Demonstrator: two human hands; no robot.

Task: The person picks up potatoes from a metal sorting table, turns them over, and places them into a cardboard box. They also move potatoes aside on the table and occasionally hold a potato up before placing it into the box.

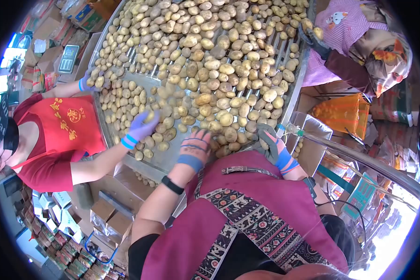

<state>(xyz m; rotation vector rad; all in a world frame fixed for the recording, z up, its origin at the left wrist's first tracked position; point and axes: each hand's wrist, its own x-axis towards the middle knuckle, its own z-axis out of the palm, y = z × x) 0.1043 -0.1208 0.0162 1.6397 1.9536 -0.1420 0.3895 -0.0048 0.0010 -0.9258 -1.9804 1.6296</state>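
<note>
Many potatoes (214,70) cover a metal sorting table (147,84) with slatted and smooth parts. My left hand (195,145), in a pink and grey glove with a blue cuff, lies over potatoes near the table's front edge, fingers spread, with no potato plainly gripped. At that same edge, farther right, my right hand (271,145) wears a matching glove. Its grey-covered fingers rest beside the potatoes, and what they hold, if anything, is hidden.
At the left, a co-worker in a red apron (65,121) has purple-gloved hands among the potatoes. Another co-worker (354,51) stands at the upper right. An orange bag (343,114), a metal rail (359,158) and cardboard boxes (109,212) surround the table.
</note>
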